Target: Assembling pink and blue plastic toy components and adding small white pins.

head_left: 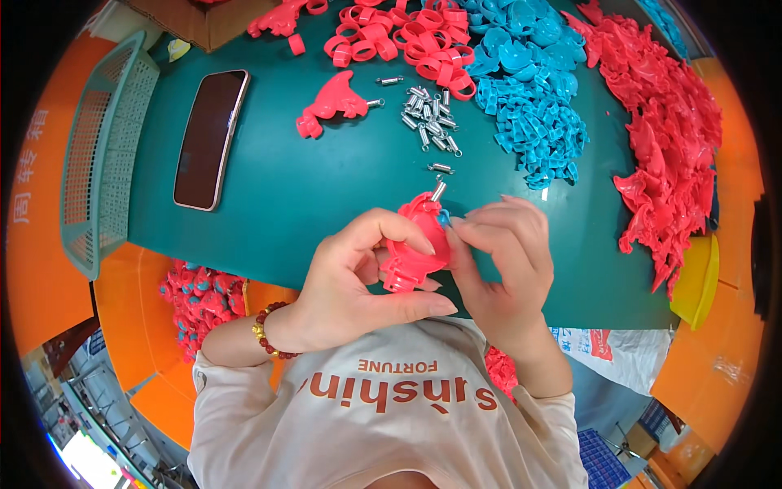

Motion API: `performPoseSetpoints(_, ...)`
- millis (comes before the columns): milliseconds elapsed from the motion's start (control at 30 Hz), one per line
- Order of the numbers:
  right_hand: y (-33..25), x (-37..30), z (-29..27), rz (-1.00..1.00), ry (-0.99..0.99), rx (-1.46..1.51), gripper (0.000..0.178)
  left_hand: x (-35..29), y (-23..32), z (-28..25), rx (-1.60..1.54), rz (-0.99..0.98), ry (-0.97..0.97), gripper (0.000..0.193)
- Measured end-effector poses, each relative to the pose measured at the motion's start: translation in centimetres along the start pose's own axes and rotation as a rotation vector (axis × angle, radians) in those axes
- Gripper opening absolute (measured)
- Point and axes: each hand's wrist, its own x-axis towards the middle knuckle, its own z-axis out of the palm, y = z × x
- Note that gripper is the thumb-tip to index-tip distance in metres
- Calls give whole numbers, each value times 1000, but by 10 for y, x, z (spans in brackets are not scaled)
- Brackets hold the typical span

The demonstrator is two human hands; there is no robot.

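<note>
- Red plastic part (414, 244) sits between both hands, just above the near edge of the green worktop (326, 175), close to the person's chest.
- Left hand (358, 277) has its grip clenched around the red part, with the forefinger curled over the top and the thumb stretched out beneath it.
- Right hand (501, 261) pinches at the upper right side of the same part, fingertips (459, 231) pressed against it where a bit of blue plastic shows.
- A small metal spring (438, 190) sticks up from the top of the held part.
- More loose springs (428, 114) lie in a small heap farther back on the worktop, with one single spring (441, 168) just beyond the hands.
- An assembled red piece (332, 103) lies left of that heap.
- Red rings (407, 41), blue plastic pieces (529, 90) and a long pile of red shells (668, 138) fill the far and right side.
- A dark phone (210, 138) lies face up to the left, beside a pale green basket (106, 147).
- A beaded bracelet (265, 330) circles the left wrist.
</note>
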Motion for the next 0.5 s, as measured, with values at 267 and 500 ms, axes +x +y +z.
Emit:
performPoseSetpoints(267,12,2,-17,536,-290,787,21,3,19,-13,236,-76,-165,33)
performPoseSetpoints(500,8,-7,-18,508,-399,691,24,4,18,-24,240,-209,-239,36)
